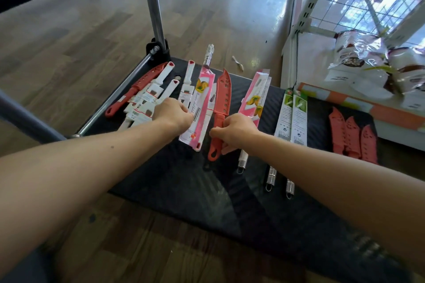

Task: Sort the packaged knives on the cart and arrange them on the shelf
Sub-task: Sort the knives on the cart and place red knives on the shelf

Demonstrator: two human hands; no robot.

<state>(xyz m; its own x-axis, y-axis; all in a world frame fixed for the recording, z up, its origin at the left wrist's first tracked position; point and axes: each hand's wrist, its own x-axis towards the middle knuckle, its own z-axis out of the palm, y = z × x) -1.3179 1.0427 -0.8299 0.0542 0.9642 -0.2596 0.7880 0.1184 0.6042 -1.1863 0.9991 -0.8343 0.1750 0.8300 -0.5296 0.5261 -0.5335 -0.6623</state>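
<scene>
On the cart (184, 190), mid-sort

Red knife (220, 99) lies mid-deck, its handle gripped by the right hand (236, 131); the left hand (174, 115) pinches the pink pack (202, 108) just left. Lifted by the handle, its sheath might slip off, baring the blade.

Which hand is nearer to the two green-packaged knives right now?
Right. The right hand, gripping the red sheathed knife by its handle, sits just left of the green-packaged knives; the left hand is farther left, at the pink-packaged knife.
</scene>
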